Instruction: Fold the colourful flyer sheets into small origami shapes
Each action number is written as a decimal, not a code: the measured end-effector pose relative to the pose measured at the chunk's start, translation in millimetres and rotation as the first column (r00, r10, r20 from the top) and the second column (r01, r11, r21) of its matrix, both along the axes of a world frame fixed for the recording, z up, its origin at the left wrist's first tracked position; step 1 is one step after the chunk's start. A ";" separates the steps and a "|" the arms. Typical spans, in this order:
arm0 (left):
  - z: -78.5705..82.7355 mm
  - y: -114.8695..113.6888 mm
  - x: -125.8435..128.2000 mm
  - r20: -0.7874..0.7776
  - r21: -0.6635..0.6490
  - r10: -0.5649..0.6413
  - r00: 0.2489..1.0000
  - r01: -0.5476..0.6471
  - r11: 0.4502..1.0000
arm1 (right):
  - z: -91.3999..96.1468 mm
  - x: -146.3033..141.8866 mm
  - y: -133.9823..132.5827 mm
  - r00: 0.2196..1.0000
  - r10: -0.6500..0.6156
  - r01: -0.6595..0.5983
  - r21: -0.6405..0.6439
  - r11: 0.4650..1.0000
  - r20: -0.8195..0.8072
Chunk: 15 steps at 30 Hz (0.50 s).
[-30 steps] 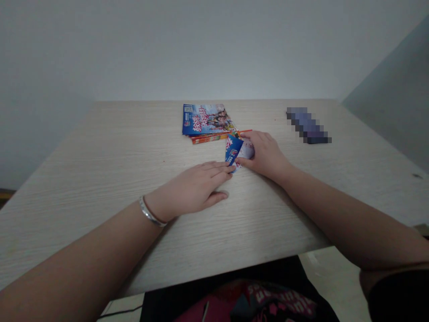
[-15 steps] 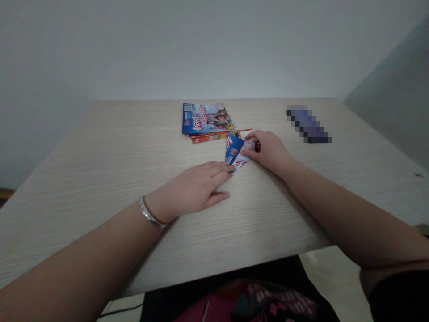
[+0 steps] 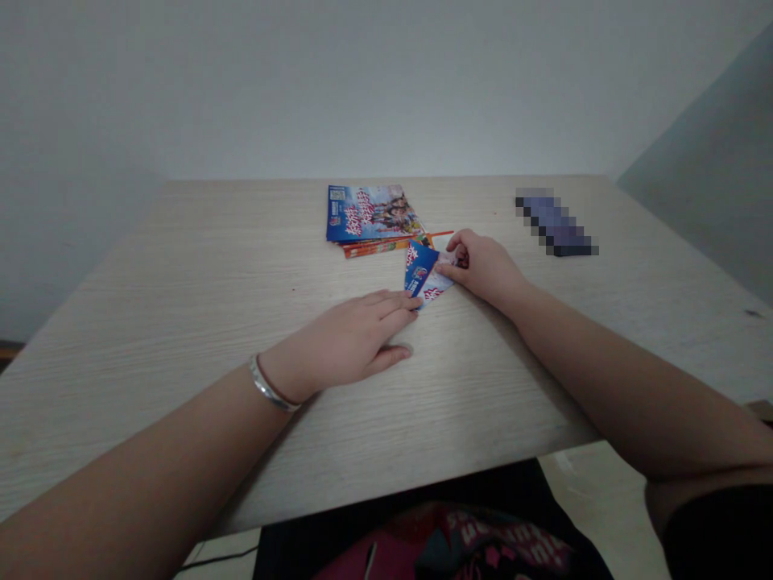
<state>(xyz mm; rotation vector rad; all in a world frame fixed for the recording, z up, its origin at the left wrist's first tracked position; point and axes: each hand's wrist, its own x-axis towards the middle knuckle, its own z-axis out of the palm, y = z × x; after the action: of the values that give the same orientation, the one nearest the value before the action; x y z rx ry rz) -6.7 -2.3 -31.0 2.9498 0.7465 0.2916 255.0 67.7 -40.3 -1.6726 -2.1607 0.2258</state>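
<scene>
A small folded blue and white printed paper [image 3: 423, 272] lies on the light wooden table [image 3: 199, 274]. My left hand [image 3: 347, 342] lies flat with fingers stretched out, its fingertips pressing the paper's near corner. My right hand [image 3: 483, 267] pinches the paper's right edge with curled fingers. A silver bracelet [image 3: 269, 387] is on my left wrist.
A stack of printed leaflets [image 3: 368, 216], blue on top and orange beneath, lies just behind the folded paper. A dark, blurred-out oblong object [image 3: 555, 225] rests at the table's back right. The table's near edge runs just in front of my lap.
My right hand has slid right and curled along the paper's edge, uncovering more of the folded paper. My left hand has stayed still.
</scene>
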 end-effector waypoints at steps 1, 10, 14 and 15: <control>0.1 0.1 0.3 -0.003 -0.001 0.000 1.000 0.000 1.000 | -0.2 0.6 0.4 1.000 0.007 -0.007 0.007 1.000 0.014; 0.5 -0.5 1.3 -0.007 0.016 0.010 1.000 -0.010 1.000 | 7.6 1.4 -4.8 0.978 0.084 -0.096 0.051 0.994 0.192; -0.2 -0.4 0.5 0.001 0.025 0.002 1.000 -0.002 1.000 | 11.6 -7.5 -19.9 0.951 0.031 -0.057 0.074 0.996 0.306; -0.4 -0.3 0.3 0.005 0.025 -0.003 1.000 0.002 1.000 | 11.9 -9.7 -23.4 0.947 0.024 -0.052 0.080 0.995 0.321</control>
<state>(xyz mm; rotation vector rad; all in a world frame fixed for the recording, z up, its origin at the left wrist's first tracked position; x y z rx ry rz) -6.4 -2.6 -31.4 2.9722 0.7440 0.3109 245.2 44.4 -28.5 -1.7164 -2.3964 -0.1394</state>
